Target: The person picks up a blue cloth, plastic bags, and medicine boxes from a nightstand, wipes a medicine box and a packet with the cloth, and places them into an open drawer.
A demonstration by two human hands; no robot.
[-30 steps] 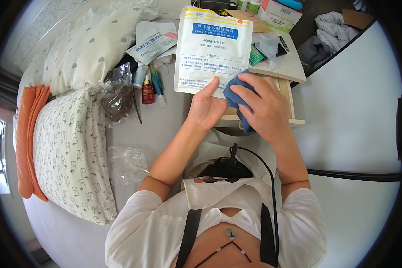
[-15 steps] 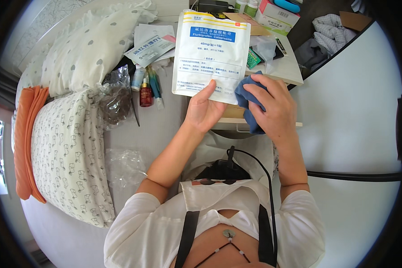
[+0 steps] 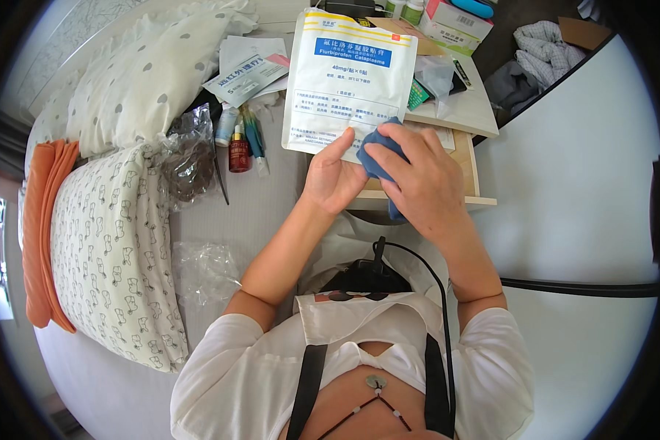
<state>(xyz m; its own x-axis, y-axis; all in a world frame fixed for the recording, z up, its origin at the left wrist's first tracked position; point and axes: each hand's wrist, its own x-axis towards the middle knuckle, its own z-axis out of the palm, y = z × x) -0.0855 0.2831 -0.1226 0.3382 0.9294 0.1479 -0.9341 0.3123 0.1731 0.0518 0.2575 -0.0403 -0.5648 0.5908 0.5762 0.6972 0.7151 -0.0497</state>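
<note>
My left hand [image 3: 335, 178] holds up a large white pouch [image 3: 348, 81] with a blue label and a yellow top stripe, gripping its lower edge. My right hand [image 3: 416, 185] presses a blue cloth [image 3: 380, 161] against the pouch's lower right corner, fingers wrapped over the cloth. Both hands sit in front of a wooden bedside drawer [image 3: 462, 172] that stands pulled out.
A patterned pillow [image 3: 110, 249], a dotted pillow [image 3: 143, 77] and an orange cloth [image 3: 40, 227] lie to the left. Small bottles and tubes [image 3: 240, 143], a flat box [image 3: 246, 77] and plastic bags [image 3: 191, 158] lie on the bed. The bedside table top [image 3: 462, 103] carries boxes and packets.
The pouch and both hands have shifted slightly left and down in view. My right hand has moved the blue cloth along the pouch's lower edge.
</note>
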